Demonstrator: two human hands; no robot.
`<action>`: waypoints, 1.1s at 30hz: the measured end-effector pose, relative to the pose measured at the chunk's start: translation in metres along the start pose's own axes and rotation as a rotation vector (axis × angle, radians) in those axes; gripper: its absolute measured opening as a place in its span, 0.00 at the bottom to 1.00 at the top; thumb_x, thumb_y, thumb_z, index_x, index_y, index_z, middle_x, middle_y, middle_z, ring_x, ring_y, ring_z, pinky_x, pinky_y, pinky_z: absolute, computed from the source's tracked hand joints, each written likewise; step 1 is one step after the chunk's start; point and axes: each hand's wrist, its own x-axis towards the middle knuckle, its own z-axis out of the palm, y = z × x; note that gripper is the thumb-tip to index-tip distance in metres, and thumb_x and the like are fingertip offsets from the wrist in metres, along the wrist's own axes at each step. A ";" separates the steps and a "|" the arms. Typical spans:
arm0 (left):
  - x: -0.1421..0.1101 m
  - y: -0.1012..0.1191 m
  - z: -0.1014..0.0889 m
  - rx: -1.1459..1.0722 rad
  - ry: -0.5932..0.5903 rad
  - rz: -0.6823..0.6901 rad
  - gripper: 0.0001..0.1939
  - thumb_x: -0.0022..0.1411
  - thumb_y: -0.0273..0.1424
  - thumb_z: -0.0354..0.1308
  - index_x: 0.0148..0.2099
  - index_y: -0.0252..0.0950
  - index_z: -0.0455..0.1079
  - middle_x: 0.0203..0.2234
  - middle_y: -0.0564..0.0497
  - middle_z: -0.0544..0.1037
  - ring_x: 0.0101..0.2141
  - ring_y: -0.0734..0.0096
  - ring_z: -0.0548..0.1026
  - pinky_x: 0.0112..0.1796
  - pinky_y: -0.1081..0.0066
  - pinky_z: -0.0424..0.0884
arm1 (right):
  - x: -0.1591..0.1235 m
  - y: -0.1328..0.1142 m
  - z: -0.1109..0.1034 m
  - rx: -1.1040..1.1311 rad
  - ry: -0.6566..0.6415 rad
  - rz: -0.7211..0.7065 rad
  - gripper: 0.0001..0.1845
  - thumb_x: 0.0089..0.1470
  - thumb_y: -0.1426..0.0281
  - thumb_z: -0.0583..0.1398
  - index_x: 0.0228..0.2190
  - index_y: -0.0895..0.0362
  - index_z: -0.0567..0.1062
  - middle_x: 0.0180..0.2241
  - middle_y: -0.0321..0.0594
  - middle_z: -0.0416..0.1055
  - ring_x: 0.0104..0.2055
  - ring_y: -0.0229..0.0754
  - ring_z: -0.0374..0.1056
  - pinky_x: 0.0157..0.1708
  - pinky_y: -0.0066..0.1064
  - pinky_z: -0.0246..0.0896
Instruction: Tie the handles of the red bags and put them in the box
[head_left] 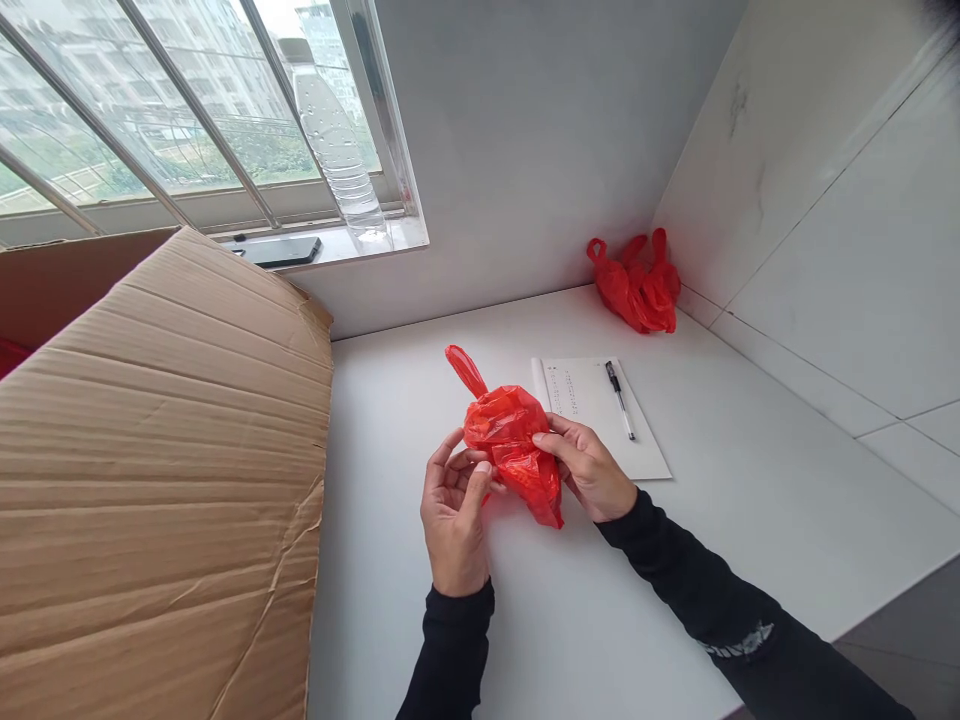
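Observation:
A crumpled red plastic bag (510, 430) is held just above the white table (750, 500), one handle sticking up at its top left. My left hand (453, 515) pinches its lower left side with thumb and fingers. My right hand (589, 468) grips its right side, fingers curled over the plastic. Both sleeves are black.
A big cardboard box flap (165, 480) fills the left. A sheet of paper (600, 410) with a pen (621, 400) lies behind my hands. A second red bag (637, 285) sits in the far corner. A plastic bottle (341, 150) and a phone (281, 250) rest on the window sill.

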 end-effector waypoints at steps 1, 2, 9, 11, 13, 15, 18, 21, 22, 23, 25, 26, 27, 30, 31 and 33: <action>-0.001 0.000 0.000 0.031 0.004 0.025 0.23 0.60 0.34 0.67 0.57 0.43 0.70 0.37 0.52 0.75 0.33 0.73 0.73 0.36 0.71 0.74 | 0.001 0.000 0.000 0.014 0.019 -0.001 0.10 0.56 0.65 0.66 0.40 0.54 0.79 0.31 0.35 0.77 0.32 0.39 0.72 0.34 0.29 0.67; -0.002 0.001 0.000 0.062 0.004 0.051 0.20 0.61 0.35 0.66 0.55 0.43 0.71 0.36 0.53 0.75 0.31 0.74 0.72 0.34 0.72 0.74 | 0.001 0.000 -0.001 0.029 0.038 -0.003 0.10 0.56 0.65 0.66 0.40 0.54 0.79 0.31 0.35 0.77 0.32 0.39 0.72 0.33 0.28 0.67; -0.004 0.001 0.002 0.316 -0.130 -0.069 0.21 0.68 0.48 0.54 0.37 0.36 0.74 0.25 0.50 0.73 0.24 0.69 0.72 0.20 0.71 0.68 | 0.006 -0.001 -0.002 0.144 0.149 -0.021 0.10 0.56 0.65 0.65 0.40 0.54 0.78 0.33 0.36 0.78 0.31 0.38 0.71 0.29 0.25 0.66; -0.002 -0.003 0.002 0.379 -0.117 -0.083 0.23 0.67 0.50 0.54 0.39 0.35 0.75 0.28 0.47 0.76 0.26 0.65 0.75 0.21 0.69 0.70 | 0.007 -0.002 -0.003 0.178 0.165 -0.028 0.11 0.56 0.66 0.65 0.41 0.54 0.77 0.33 0.36 0.78 0.30 0.39 0.71 0.27 0.26 0.65; 0.000 -0.007 0.004 0.373 -0.097 -0.103 0.24 0.65 0.51 0.55 0.43 0.35 0.76 0.34 0.44 0.79 0.32 0.61 0.78 0.24 0.67 0.73 | 0.008 -0.004 -0.004 0.220 0.162 -0.034 0.10 0.56 0.66 0.64 0.41 0.54 0.77 0.33 0.36 0.79 0.28 0.39 0.71 0.25 0.26 0.65; 0.001 -0.007 0.007 0.247 -0.120 -0.165 0.24 0.63 0.50 0.60 0.50 0.36 0.74 0.43 0.42 0.80 0.40 0.56 0.79 0.32 0.64 0.77 | 0.008 -0.005 -0.005 0.271 0.143 -0.033 0.10 0.56 0.66 0.64 0.41 0.53 0.77 0.35 0.36 0.79 0.27 0.39 0.71 0.23 0.26 0.63; -0.001 -0.002 0.015 -0.063 -0.215 -0.293 0.25 0.61 0.46 0.63 0.56 0.38 0.73 0.51 0.42 0.78 0.51 0.53 0.76 0.47 0.59 0.75 | 0.008 -0.006 -0.004 0.340 0.088 0.000 0.11 0.55 0.66 0.63 0.42 0.52 0.77 0.37 0.35 0.80 0.28 0.39 0.72 0.22 0.26 0.63; -0.003 0.008 0.021 -0.225 -0.230 -0.348 0.25 0.60 0.43 0.66 0.55 0.36 0.74 0.49 0.41 0.80 0.51 0.51 0.77 0.51 0.57 0.74 | 0.006 -0.005 -0.001 0.328 0.050 0.004 0.13 0.55 0.67 0.63 0.44 0.51 0.78 0.40 0.35 0.80 0.36 0.41 0.74 0.29 0.28 0.68; -0.003 0.011 0.021 -0.229 -0.209 -0.350 0.24 0.59 0.41 0.67 0.54 0.35 0.75 0.47 0.41 0.81 0.48 0.52 0.79 0.49 0.58 0.75 | 0.006 -0.004 0.000 0.305 0.048 -0.004 0.13 0.55 0.68 0.63 0.44 0.51 0.78 0.41 0.36 0.80 0.38 0.42 0.75 0.33 0.28 0.69; -0.003 0.013 0.021 -0.218 -0.181 -0.350 0.23 0.57 0.40 0.68 0.52 0.34 0.75 0.44 0.42 0.82 0.44 0.54 0.80 0.47 0.59 0.76 | 0.005 -0.004 0.001 0.277 0.050 -0.014 0.14 0.56 0.68 0.63 0.45 0.50 0.77 0.42 0.36 0.79 0.40 0.42 0.74 0.36 0.29 0.70; -0.002 0.017 0.019 -0.198 -0.116 -0.355 0.20 0.55 0.37 0.71 0.48 0.34 0.76 0.39 0.44 0.83 0.36 0.58 0.82 0.41 0.62 0.78 | 0.005 -0.003 0.002 0.221 0.058 -0.028 0.16 0.56 0.68 0.64 0.48 0.50 0.77 0.44 0.36 0.79 0.43 0.41 0.74 0.41 0.29 0.70; -0.001 0.018 0.018 -0.202 -0.083 -0.355 0.20 0.54 0.36 0.71 0.47 0.35 0.76 0.37 0.45 0.83 0.34 0.60 0.82 0.39 0.63 0.79 | 0.005 -0.003 0.002 0.192 0.060 -0.029 0.17 0.56 0.68 0.64 0.48 0.49 0.76 0.45 0.36 0.78 0.44 0.41 0.74 0.43 0.29 0.70; 0.000 0.018 0.017 -0.217 -0.050 -0.354 0.19 0.53 0.36 0.72 0.47 0.36 0.76 0.36 0.46 0.84 0.33 0.61 0.82 0.38 0.64 0.79 | 0.005 -0.004 0.003 0.164 0.060 -0.030 0.17 0.56 0.67 0.64 0.49 0.49 0.76 0.46 0.36 0.78 0.45 0.42 0.74 0.44 0.29 0.70; 0.001 0.018 0.016 -0.269 0.021 -0.332 0.18 0.53 0.34 0.72 0.46 0.37 0.77 0.37 0.48 0.84 0.37 0.59 0.82 0.42 0.64 0.79 | 0.004 -0.004 0.003 0.090 0.027 -0.027 0.17 0.56 0.65 0.64 0.48 0.48 0.75 0.47 0.37 0.77 0.47 0.43 0.73 0.45 0.32 0.70; 0.001 0.017 0.017 -0.276 0.031 -0.320 0.17 0.52 0.33 0.72 0.45 0.38 0.78 0.38 0.48 0.84 0.39 0.58 0.82 0.43 0.63 0.79 | 0.003 -0.004 0.004 0.073 0.009 -0.025 0.17 0.56 0.65 0.65 0.48 0.48 0.74 0.47 0.37 0.77 0.47 0.44 0.73 0.45 0.32 0.69; 0.001 0.016 0.017 -0.283 0.028 -0.295 0.17 0.51 0.32 0.73 0.45 0.38 0.78 0.40 0.48 0.84 0.42 0.56 0.82 0.46 0.61 0.78 | 0.002 -0.003 0.004 0.050 -0.037 -0.024 0.20 0.55 0.67 0.66 0.50 0.47 0.73 0.46 0.37 0.77 0.47 0.44 0.73 0.48 0.34 0.68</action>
